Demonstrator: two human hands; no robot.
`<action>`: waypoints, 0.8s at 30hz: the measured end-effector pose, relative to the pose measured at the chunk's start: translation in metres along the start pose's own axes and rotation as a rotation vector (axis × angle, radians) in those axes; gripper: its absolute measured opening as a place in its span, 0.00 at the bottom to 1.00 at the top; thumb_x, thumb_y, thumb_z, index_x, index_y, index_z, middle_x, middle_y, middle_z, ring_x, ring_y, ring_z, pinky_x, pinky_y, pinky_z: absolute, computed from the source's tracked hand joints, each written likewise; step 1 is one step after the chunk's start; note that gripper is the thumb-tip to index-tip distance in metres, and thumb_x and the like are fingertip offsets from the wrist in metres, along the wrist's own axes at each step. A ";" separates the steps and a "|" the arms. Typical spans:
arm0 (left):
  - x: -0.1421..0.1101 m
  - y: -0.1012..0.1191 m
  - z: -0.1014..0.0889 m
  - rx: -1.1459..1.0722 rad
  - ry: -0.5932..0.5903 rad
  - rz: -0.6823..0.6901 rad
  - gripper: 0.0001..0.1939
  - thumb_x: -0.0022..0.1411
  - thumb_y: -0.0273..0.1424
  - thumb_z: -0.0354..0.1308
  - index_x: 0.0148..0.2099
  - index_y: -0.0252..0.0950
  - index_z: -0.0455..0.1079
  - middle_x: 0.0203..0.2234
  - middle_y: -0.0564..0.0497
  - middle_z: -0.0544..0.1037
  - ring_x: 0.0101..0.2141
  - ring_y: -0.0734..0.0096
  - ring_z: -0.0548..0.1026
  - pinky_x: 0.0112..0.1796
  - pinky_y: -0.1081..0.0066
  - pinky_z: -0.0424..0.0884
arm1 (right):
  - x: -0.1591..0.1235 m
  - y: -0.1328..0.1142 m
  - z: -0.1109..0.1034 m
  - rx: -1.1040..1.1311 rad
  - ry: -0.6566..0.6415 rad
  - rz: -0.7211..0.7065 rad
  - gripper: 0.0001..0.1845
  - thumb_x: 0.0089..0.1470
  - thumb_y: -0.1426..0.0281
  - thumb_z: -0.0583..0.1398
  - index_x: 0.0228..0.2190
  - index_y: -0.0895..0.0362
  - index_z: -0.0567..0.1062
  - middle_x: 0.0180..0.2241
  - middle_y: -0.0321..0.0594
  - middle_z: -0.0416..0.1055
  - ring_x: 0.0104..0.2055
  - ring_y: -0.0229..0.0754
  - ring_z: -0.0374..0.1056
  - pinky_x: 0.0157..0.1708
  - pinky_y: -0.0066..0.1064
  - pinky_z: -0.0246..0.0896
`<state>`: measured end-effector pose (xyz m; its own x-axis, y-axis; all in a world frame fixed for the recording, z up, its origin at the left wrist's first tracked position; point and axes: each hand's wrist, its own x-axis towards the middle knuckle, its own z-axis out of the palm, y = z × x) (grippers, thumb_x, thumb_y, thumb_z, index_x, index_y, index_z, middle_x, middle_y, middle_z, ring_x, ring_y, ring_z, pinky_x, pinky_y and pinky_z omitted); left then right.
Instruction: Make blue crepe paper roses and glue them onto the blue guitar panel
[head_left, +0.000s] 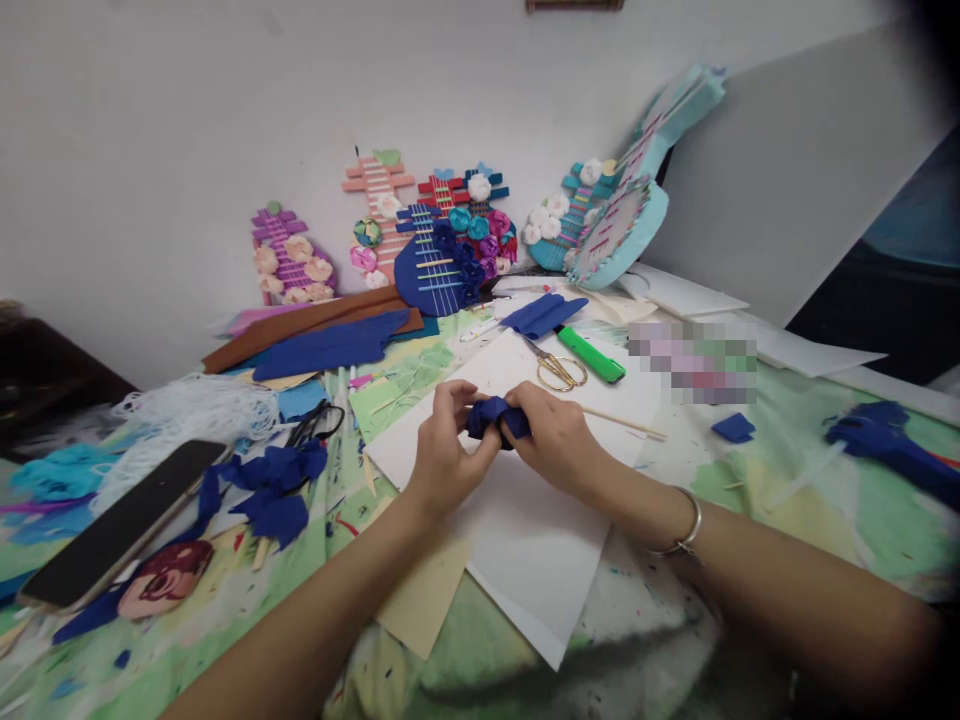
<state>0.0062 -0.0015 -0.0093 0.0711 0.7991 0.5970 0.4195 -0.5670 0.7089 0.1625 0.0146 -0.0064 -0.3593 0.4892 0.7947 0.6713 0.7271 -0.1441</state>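
Note:
Between my two hands is a small crumpled piece of dark blue crepe paper (pixel 489 412), held above a white sheet (pixel 536 560). My left hand (pixel 448 450) pinches its left side with thumb and fingers. From the right, my right hand (pixel 555 435) grips the same piece, thumb and fingertips closed on it. A thin wooden stick (pixel 626 422) lies just beyond my right hand. Gold-handled scissors (pixel 561 371) and a green box cutter (pixel 592 355) rest on the paper behind my hands, close to a folded blue crepe strip (pixel 544 315).
Several decorated paper guitars (pixel 431 265) lean on the wall, a larger light blue one (pixel 630 225) at right. Left lie a phone (pixel 124 525), white yarn (pixel 191 430) and blue paper scraps (pixel 274 490). A blue glue gun (pixel 892 450) is at right.

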 end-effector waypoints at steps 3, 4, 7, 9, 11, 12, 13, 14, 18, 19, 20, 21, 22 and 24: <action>0.004 -0.001 0.001 -0.200 -0.049 -0.179 0.16 0.55 0.28 0.58 0.46 0.36 0.62 0.37 0.49 0.74 0.37 0.69 0.75 0.38 0.70 0.72 | 0.001 0.002 0.000 0.128 -0.040 0.158 0.03 0.53 0.74 0.55 0.32 0.56 0.63 0.26 0.38 0.70 0.26 0.39 0.66 0.25 0.27 0.56; 0.006 -0.001 0.001 -0.219 -0.052 -0.197 0.13 0.55 0.29 0.58 0.44 0.36 0.63 0.37 0.49 0.74 0.38 0.69 0.75 0.38 0.70 0.73 | 0.001 0.003 0.000 0.172 -0.064 0.199 0.04 0.53 0.74 0.55 0.33 0.56 0.63 0.26 0.38 0.70 0.26 0.38 0.66 0.26 0.27 0.57; 0.009 -0.004 -0.001 -0.224 -0.063 -0.197 0.09 0.56 0.30 0.57 0.41 0.34 0.67 0.34 0.49 0.75 0.37 0.69 0.75 0.40 0.69 0.72 | 0.001 0.005 0.000 0.259 -0.129 0.282 0.09 0.53 0.73 0.56 0.38 0.56 0.65 0.31 0.39 0.73 0.28 0.39 0.68 0.27 0.27 0.59; 0.009 -0.005 -0.003 -0.215 -0.075 -0.198 0.08 0.56 0.29 0.57 0.40 0.34 0.70 0.33 0.50 0.75 0.36 0.68 0.75 0.40 0.68 0.72 | 0.001 0.005 -0.001 0.283 -0.147 0.302 0.13 0.53 0.72 0.56 0.42 0.56 0.65 0.35 0.41 0.74 0.32 0.41 0.70 0.30 0.28 0.61; 0.009 -0.006 -0.004 -0.208 -0.090 -0.198 0.08 0.56 0.28 0.57 0.40 0.34 0.71 0.33 0.50 0.76 0.35 0.68 0.75 0.39 0.67 0.72 | 0.002 0.004 -0.001 0.300 -0.153 0.296 0.16 0.52 0.72 0.56 0.45 0.57 0.66 0.37 0.42 0.74 0.35 0.42 0.70 0.33 0.29 0.61; 0.009 -0.006 -0.004 -0.209 -0.096 -0.198 0.09 0.55 0.28 0.57 0.40 0.34 0.72 0.33 0.49 0.76 0.35 0.67 0.75 0.39 0.66 0.73 | 0.002 0.004 -0.001 0.306 -0.154 0.286 0.16 0.52 0.72 0.56 0.45 0.57 0.66 0.37 0.42 0.74 0.36 0.42 0.69 0.34 0.30 0.61; 0.009 -0.006 -0.004 -0.211 -0.100 -0.198 0.10 0.55 0.28 0.57 0.41 0.35 0.72 0.34 0.49 0.77 0.36 0.66 0.75 0.39 0.66 0.73 | 0.003 0.004 -0.001 0.312 -0.158 0.275 0.15 0.52 0.73 0.56 0.44 0.57 0.67 0.36 0.41 0.74 0.36 0.41 0.69 0.34 0.29 0.61; 0.009 -0.006 -0.005 -0.213 -0.103 -0.197 0.10 0.55 0.27 0.57 0.41 0.35 0.73 0.35 0.49 0.77 0.36 0.66 0.75 0.40 0.66 0.73 | 0.003 0.004 -0.001 0.316 -0.165 0.264 0.14 0.51 0.73 0.56 0.42 0.57 0.68 0.35 0.40 0.73 0.35 0.40 0.68 0.34 0.29 0.60; 0.010 -0.006 -0.005 -0.219 -0.105 -0.193 0.09 0.55 0.28 0.57 0.40 0.35 0.73 0.34 0.50 0.77 0.35 0.67 0.76 0.39 0.67 0.73 | 0.004 0.005 -0.001 0.355 -0.190 0.258 0.12 0.50 0.76 0.55 0.38 0.57 0.70 0.31 0.36 0.72 0.32 0.37 0.66 0.31 0.27 0.58; 0.010 -0.006 -0.005 -0.219 -0.102 -0.193 0.09 0.56 0.29 0.57 0.40 0.35 0.73 0.33 0.50 0.77 0.35 0.67 0.76 0.38 0.67 0.73 | 0.004 0.005 -0.001 0.368 -0.193 0.267 0.11 0.51 0.76 0.55 0.38 0.57 0.70 0.31 0.36 0.71 0.32 0.37 0.66 0.31 0.27 0.58; 0.010 -0.006 -0.005 -0.216 -0.098 -0.192 0.08 0.56 0.29 0.57 0.40 0.35 0.72 0.33 0.50 0.77 0.34 0.68 0.76 0.38 0.67 0.74 | 0.004 0.005 -0.001 0.379 -0.193 0.278 0.11 0.51 0.76 0.55 0.38 0.56 0.70 0.31 0.36 0.71 0.31 0.37 0.66 0.31 0.26 0.58; 0.010 -0.006 -0.005 -0.211 -0.092 -0.191 0.08 0.56 0.30 0.58 0.39 0.35 0.72 0.32 0.51 0.77 0.33 0.68 0.76 0.37 0.68 0.73 | 0.004 0.006 0.000 0.387 -0.193 0.287 0.11 0.51 0.76 0.54 0.38 0.56 0.70 0.30 0.36 0.71 0.31 0.37 0.66 0.31 0.26 0.58; 0.010 -0.006 -0.005 -0.204 -0.088 -0.187 0.07 0.56 0.30 0.58 0.38 0.35 0.71 0.31 0.51 0.76 0.32 0.69 0.75 0.36 0.68 0.73 | 0.004 0.007 0.000 0.388 -0.193 0.292 0.11 0.51 0.76 0.54 0.38 0.56 0.70 0.30 0.35 0.71 0.31 0.36 0.66 0.31 0.26 0.58; 0.010 -0.006 -0.006 -0.184 -0.087 -0.176 0.06 0.56 0.29 0.57 0.37 0.36 0.71 0.30 0.52 0.76 0.31 0.69 0.75 0.36 0.69 0.73 | 0.003 0.008 0.001 0.374 -0.190 0.285 0.11 0.50 0.77 0.54 0.37 0.56 0.70 0.30 0.35 0.72 0.31 0.36 0.66 0.31 0.26 0.58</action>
<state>-0.0009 0.0089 -0.0058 0.0927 0.8984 0.4292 0.2611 -0.4379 0.8603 0.1661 0.0222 -0.0053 -0.3311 0.7469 0.5767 0.4939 0.6579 -0.5685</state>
